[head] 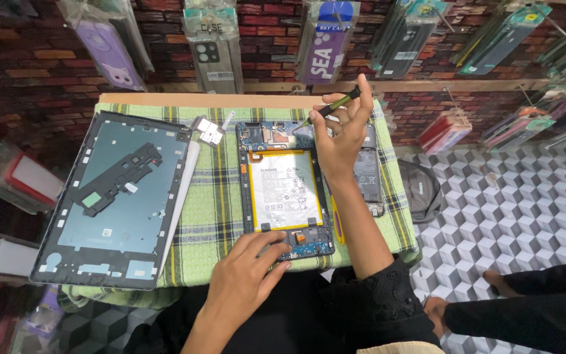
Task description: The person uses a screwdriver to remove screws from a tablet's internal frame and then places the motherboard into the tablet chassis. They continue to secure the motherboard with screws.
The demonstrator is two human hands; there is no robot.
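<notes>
An opened tablet [285, 190] lies on a green plaid cloth [214, 210], its white battery [285, 189] and blue circuit boards exposed. My right hand [339, 134] holds a small screwdriver [333, 107] with a green and black handle, tip down at the tablet's upper right corner. My left hand [247, 278] rests with its fingers on the tablet's lower edge, pressing on it. The tablet's removed grey back cover [116, 196] lies inside up to the left.
A second opened device [368, 172] lies right of the tablet, partly behind my right arm. A small white part [209, 130] sits near the cover's top. Packaged phone cases [214, 42] hang on the brick wall. Someone's foot [435, 308] shows on the patterned floor.
</notes>
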